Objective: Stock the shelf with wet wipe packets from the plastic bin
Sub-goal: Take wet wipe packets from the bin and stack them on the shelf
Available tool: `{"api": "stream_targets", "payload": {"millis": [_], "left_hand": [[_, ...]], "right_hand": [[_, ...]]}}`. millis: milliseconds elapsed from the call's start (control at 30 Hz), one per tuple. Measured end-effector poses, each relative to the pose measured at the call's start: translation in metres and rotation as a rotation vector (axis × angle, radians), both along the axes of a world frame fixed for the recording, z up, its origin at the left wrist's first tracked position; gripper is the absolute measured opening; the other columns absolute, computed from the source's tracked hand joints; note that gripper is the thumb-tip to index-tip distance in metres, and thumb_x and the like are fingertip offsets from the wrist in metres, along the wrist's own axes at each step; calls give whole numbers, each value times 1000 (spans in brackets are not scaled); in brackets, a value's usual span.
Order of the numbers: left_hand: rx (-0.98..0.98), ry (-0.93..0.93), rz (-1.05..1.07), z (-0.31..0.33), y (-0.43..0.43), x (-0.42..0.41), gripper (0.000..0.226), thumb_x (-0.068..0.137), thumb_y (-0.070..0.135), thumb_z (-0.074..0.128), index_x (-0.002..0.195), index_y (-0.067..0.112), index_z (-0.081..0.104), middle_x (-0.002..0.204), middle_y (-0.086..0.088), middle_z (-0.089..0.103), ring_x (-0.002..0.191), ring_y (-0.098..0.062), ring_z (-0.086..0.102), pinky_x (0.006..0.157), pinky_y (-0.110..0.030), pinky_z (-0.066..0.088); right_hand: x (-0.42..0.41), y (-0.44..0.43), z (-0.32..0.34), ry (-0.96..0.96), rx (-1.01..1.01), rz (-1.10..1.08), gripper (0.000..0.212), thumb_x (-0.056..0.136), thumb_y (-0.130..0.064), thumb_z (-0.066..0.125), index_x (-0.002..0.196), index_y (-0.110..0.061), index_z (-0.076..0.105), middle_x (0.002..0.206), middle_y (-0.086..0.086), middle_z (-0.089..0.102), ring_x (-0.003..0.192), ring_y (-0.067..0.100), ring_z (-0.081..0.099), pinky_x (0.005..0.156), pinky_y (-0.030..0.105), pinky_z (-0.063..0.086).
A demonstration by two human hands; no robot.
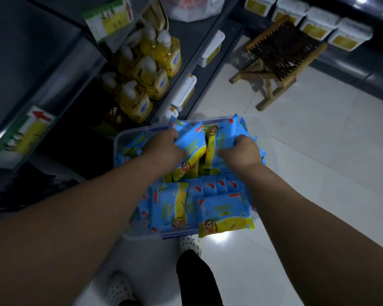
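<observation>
Two hands, left hand (164,149) and right hand (241,153), each close on upright packets (192,144) in the bin (122,138). Pickup step. Next, I judge: lift them clear toward the shelf (53,89) beyond the left hand.

The plastic bin (128,138) stood on the floor (318,151), directly in front of the person's feet, and held wet wipe packets (221,208) lying flat at its near end and standing upright at its far end. The left hand (164,149) and the right hand (241,153) were both inside the bin, side by side, each gripping upright packets in the far half. The shelf (53,85) ran along the left of the bin; bottles (155,62) stood on a lower tier, beyond the bin's far left corner. A wooden stool (279,56) stood on the floor beyond the bin to the right, with tubs (318,25) ranged behind it.
</observation>
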State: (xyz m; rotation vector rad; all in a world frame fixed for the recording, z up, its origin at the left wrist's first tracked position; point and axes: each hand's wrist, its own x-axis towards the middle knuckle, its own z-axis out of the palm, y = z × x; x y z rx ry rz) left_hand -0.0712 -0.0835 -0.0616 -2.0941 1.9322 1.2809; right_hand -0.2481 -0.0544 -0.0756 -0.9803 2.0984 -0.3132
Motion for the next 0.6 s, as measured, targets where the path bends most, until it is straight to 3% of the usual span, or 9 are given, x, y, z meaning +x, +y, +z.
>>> {"api": "stream_targets", "payload": {"millis": [67,133,200,333,467,600], "left_hand": [[-35,69,59,16,3,7,29,82,26,73,86,7,51,84,-8,52,76,-23,51,64,-32,39],[-58,122,79,35,7,13,26,83,25,73,86,10,52,86,-7,54,79,-22,55,63,-32,40],[-63,177,118,53,11,19,19,85,22,70,93,10,58,91,-9,59,84,-26,59,68,-36,45],[-49,243,174,95,23,33,10,85,8,63,92,14,58,94,-13,64,82,-27,60,65,-30,45],[-150,225,122,155,35,47,4,84,10,62,84,14,60,87,-11,63,78,-24,60,64,-30,46],[-311,249,93,217,48,59,7,82,11,66,88,12,63,87,-15,67,77,-25,61,69,-38,53]], "right_hand": [[3,6,8,-108,-53,-70,29,85,-25,68,69,-18,45,66,-3,48,72,25,54,56,29,39],[9,11,23,-181,-119,-158,27,85,-24,66,69,-19,45,67,1,52,77,31,61,66,42,54],[15,15,44,-251,-170,-223,21,86,-23,65,74,-20,47,73,3,56,81,33,66,67,53,58],[28,24,95,-274,-265,-208,16,91,-22,61,87,-14,47,79,5,51,69,28,61,59,49,59],[41,36,156,-231,-377,-179,13,91,-12,56,87,-10,44,74,5,47,57,23,55,60,47,56],[55,52,223,-210,-486,-163,8,87,-10,53,88,-12,45,80,7,50,68,27,56,63,48,56]]}}
